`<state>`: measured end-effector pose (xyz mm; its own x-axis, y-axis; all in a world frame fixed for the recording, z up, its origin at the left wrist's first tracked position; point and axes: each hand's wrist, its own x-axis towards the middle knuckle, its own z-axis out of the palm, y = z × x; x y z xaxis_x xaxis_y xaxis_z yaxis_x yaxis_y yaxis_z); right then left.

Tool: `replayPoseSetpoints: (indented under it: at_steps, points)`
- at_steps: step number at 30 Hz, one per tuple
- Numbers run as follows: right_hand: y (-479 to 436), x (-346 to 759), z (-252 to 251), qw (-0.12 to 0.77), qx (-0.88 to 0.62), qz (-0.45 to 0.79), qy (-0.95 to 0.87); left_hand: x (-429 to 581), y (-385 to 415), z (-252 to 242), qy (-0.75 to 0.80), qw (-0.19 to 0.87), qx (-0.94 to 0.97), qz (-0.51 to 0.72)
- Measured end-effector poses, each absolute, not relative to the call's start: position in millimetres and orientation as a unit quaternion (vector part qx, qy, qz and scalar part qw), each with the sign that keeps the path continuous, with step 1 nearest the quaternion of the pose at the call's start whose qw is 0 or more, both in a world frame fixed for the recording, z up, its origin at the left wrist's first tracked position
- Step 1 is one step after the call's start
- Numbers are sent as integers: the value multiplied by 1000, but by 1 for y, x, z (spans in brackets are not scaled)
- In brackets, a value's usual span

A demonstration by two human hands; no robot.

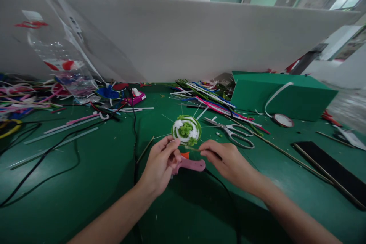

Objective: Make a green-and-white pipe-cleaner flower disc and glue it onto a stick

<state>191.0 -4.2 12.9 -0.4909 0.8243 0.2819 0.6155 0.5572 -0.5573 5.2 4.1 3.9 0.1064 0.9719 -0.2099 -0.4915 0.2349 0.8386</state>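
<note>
My left hand (160, 166) pinches the lower left edge of a round green-and-white fuzzy coil (186, 129), held up over the green table (94, 183). Thin wire ends stick out around the coil. My right hand (225, 160) is closed in a pinch on a thin green stem (194, 148) coming from the coil's lower right. Directly below both hands lies a pink glue gun (190, 165) with an orange tip, its black cord running toward me.
Scissors (236, 133) lie just right of the coil. A heap of coloured pipe cleaners (208, 97) and a green box (281, 93) stand behind. A clear plastic bottle (61, 57), black cables (42, 160) and long sticks (297, 160) crowd the table.
</note>
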Motion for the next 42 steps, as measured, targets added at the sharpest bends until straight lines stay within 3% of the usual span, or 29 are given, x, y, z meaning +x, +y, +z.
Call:
replayPoseSetpoints:
  at_steps: [5, 17, 24, 32, 42]
  points:
    - [-10, 193, 30, 249, -383, 300, -837, 4, 6, 3, 403, 671, 300, 545]
    - [-5, 192, 11, 283, -488, 157, -811, 5, 1, 7, 401, 675, 311, 536]
    - [-5, 195, 24, 213, -408, 278, -843, 6, 3, 7, 396, 673, 308, 544]
    - [-4, 199, 22, 274, -453, 190, -827, 5, 3, 8, 391, 677, 306, 544]
    - [-6, 195, 11, 255, -464, 103, -842, 7, -1, 7, 391, 666, 332, 542]
